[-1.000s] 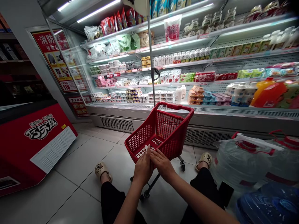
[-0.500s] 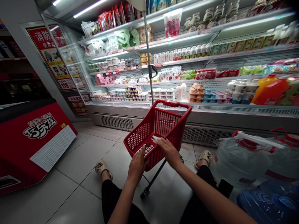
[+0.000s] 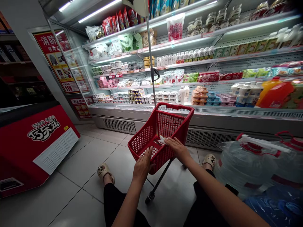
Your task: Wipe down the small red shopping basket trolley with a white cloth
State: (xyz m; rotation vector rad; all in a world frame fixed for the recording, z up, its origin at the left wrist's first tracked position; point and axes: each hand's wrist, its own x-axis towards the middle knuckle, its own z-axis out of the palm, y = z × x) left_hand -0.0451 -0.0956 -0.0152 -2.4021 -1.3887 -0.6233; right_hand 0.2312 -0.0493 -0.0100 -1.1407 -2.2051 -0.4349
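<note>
A small red shopping cart (image 3: 165, 121) with a lattice basket stands before me between my feet. My left hand (image 3: 142, 167) is at the near left part of the basket rim, its fingers laid over the edge and its thumb low on the outside. On the rim to the right, my right hand (image 3: 180, 151) has its fingers stretched forward and together over a white wipe (image 3: 162, 139). The wipe's end sticks out past the fingertips, above the basket's inside. The basket holds nothing that I can see.
A lit dairy fridge (image 3: 180, 108) with several full shelves runs behind the cart. To the left stands a red freezer (image 3: 54, 142). Large water bottles (image 3: 243, 167) crowd the right side. A thin metal pole (image 3: 150, 47) rises behind the basket.
Both hands and the cart appear slightly further right in the view. My right hand and the wipe have shifted a little along the rim; the view itself has turned slightly.
</note>
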